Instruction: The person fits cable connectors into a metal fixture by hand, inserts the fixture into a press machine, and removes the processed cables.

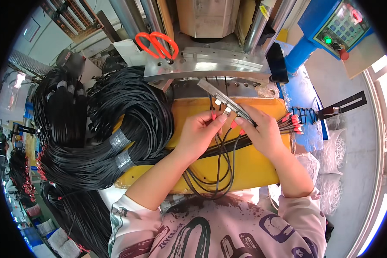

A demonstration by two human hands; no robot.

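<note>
Over the yellow work board (180,178), my right hand (264,131) grips the near end of a narrow metal bar (215,93), which slants up to the far left. Pinched at its fingertips, my left hand (198,133) holds a small cable connector (227,111) against the bar's edge. Another small white connector (218,102) sits farther along that edge. Black cables (221,170) with red ends hang in loops below both hands. More red cable ends (294,122) lie in a bunch to the right of my right hand.
Thick bundles of black cable (73,165) fill the left side. Beyond the board stands a machine with a metal plate (202,69); red-handled scissors (158,45) rest in it. A dark phone-like slab (277,64) leans near a blue control box (337,28) at far right.
</note>
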